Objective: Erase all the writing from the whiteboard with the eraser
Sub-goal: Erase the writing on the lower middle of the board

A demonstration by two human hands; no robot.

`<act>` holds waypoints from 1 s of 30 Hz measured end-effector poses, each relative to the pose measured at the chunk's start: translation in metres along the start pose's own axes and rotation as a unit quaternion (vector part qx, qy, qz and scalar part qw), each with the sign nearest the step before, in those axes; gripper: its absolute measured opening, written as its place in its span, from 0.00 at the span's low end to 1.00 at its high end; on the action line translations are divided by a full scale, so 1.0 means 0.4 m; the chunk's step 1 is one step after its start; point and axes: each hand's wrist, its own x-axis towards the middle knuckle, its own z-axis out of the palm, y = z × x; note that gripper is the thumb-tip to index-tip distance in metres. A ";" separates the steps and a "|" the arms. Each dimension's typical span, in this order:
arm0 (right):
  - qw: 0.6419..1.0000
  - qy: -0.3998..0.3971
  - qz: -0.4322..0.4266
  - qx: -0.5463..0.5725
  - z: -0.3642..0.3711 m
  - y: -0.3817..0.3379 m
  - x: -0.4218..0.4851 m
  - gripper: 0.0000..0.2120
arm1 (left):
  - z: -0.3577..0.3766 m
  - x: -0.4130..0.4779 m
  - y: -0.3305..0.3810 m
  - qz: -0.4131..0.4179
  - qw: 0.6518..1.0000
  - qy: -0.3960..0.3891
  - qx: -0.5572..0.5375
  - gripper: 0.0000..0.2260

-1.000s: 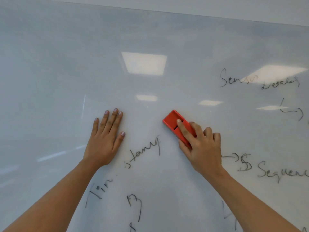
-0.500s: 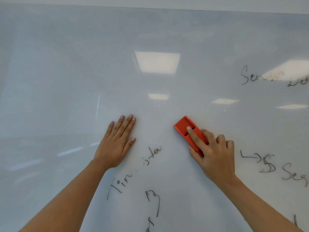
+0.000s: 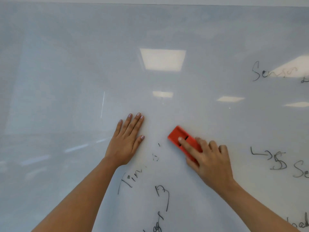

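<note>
Head view: your right hand fingers press the red eraser flat on the whiteboard, mid-wipe; your left hand lies flat, fingers spread. Next, sweep toward the faint marks just left of your fingertips.

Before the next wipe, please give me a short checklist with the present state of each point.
1. Eraser held firmly by the right hand: ok.
2. Eraser flat against the whiteboard: cannot tell.
3. Left hand braced flat on the board, away from the eraser: ok.
4. Faint specks between the hands cleared: not ok.
5. "Tim" letters below the left hand erased: not ok.
6. "Sensor" writing at upper right erased: not ok.
</note>
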 end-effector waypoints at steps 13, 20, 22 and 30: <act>0.993 -0.007 -0.122 0.002 0.010 -0.058 -0.030 0.28 | -0.002 -0.042 -0.042 0.040 0.999 -0.012 0.010 0.26; 0.999 0.016 -0.007 0.033 0.006 -0.140 0.043 0.26 | -0.002 -0.059 -0.052 0.039 0.999 -0.007 0.007 0.26; 0.990 0.006 -0.129 0.058 0.023 -0.208 -0.011 0.28 | -0.002 -0.059 -0.057 0.043 0.999 -0.009 0.009 0.26; 0.990 0.011 -0.137 0.016 0.032 -0.164 -0.025 0.25 | 0.005 -0.063 -0.064 0.050 0.999 -0.005 0.007 0.26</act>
